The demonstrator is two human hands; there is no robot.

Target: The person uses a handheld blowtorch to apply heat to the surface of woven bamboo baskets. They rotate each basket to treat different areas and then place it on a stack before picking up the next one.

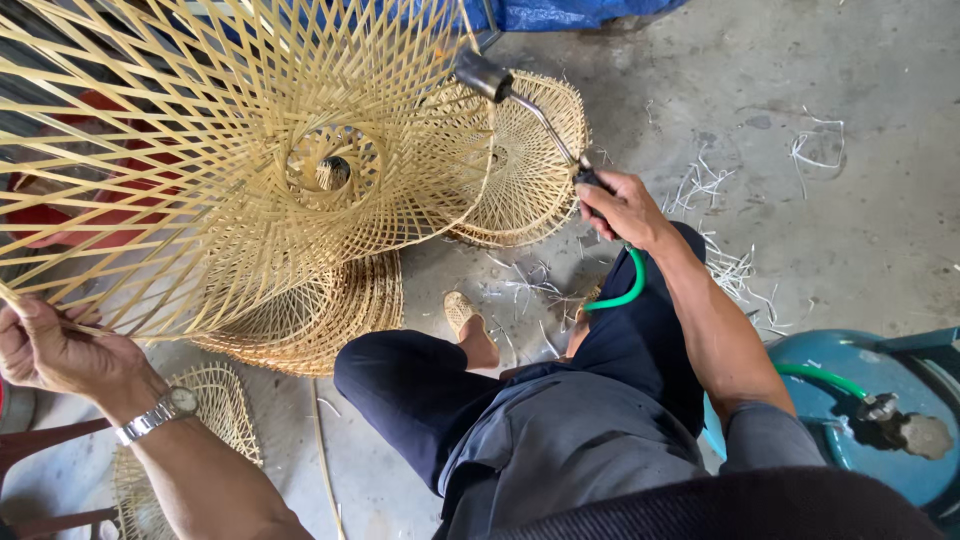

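Observation:
My left hand (50, 350) grips the rim of a large open-weave bamboo basket frame (220, 150), held up and tilted so its round centre hole faces me. My right hand (620, 205) is closed on the handle of a gas torch (520, 105). The torch's metal tube runs up and left, and its dark nozzle sits at the basket's right edge. No flame is visible. A green hose (625, 285) loops down from the torch handle past my knee.
A second woven piece (530, 170) stands behind the torch. A stack of woven discs (320, 310) lies on the concrete floor, another woven piece (215, 410) by my left wrist. A blue gas cylinder (860, 400) sits at right. Bamboo shavings (730, 260) litter the floor.

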